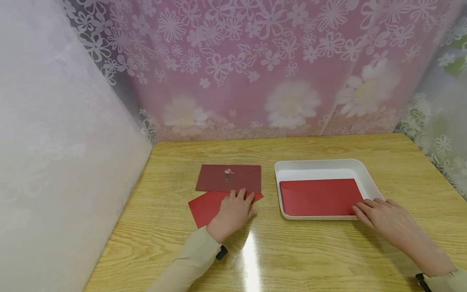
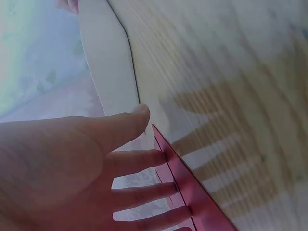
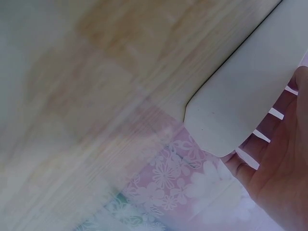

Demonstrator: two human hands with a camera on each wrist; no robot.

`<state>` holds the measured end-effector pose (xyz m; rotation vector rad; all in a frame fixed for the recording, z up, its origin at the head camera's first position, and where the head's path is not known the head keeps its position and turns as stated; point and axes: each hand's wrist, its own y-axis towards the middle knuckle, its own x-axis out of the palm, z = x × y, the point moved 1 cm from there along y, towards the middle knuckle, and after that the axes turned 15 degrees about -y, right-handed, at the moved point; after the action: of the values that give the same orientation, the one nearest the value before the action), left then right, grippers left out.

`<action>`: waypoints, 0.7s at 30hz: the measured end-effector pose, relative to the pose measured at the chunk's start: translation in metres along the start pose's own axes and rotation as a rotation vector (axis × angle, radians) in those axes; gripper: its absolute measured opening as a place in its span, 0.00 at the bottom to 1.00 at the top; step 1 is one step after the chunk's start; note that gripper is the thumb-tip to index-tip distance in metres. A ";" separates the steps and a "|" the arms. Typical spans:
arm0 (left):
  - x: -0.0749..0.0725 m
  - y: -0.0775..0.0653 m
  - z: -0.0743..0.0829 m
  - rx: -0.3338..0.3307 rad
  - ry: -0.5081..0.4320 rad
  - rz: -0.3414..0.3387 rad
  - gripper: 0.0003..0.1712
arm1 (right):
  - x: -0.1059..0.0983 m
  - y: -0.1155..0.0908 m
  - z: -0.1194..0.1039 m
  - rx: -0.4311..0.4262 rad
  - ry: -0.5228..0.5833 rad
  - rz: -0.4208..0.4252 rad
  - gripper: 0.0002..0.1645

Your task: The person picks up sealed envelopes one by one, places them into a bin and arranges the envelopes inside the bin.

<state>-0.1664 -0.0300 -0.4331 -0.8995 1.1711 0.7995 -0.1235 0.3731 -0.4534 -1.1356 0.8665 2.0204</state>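
Note:
My left hand [image 1: 233, 213] rests on a bright red envelope [image 1: 205, 207], which lies askew on the table. In the left wrist view, its fingers stretch straight onto the red paper [image 2: 190, 187], with the thumb apart from it. Just beyond lies a darker red envelope [image 1: 211, 178] with a small printed design; its near edge meets the bright one. My right hand [image 1: 390, 223] reaches over the near right corner of a white tray [image 1: 313, 165], fingertips at the right end of the red envelopes [image 1: 317, 198] inside. From the right wrist, the tray's outer wall [image 3: 231, 106] hides those fingertips.
The wooden table [image 1: 160, 243] carries the tray on the right and the loose envelopes left of centre. A pink flowered curtain [image 1: 233, 101] hangs along the back edge. Pale sheeting [image 1: 73, 142] closes off the left side, and more flowered cloth [image 1: 445, 134] the right.

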 end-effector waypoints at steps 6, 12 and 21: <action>-0.002 -0.005 0.010 0.003 0.041 -0.010 0.36 | 0.000 0.000 0.001 -0.006 -0.004 -0.003 0.11; -0.001 -0.006 0.013 0.029 0.047 0.011 0.35 | 0.000 -0.001 0.001 0.000 0.004 0.019 0.27; -0.030 0.022 -0.034 0.111 -0.211 0.252 0.18 | -0.001 0.000 0.000 0.013 0.013 -0.006 0.11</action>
<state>-0.2064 -0.0528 -0.4120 -0.5669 1.1419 0.9972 -0.1227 0.3726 -0.4526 -1.1443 0.8802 2.0018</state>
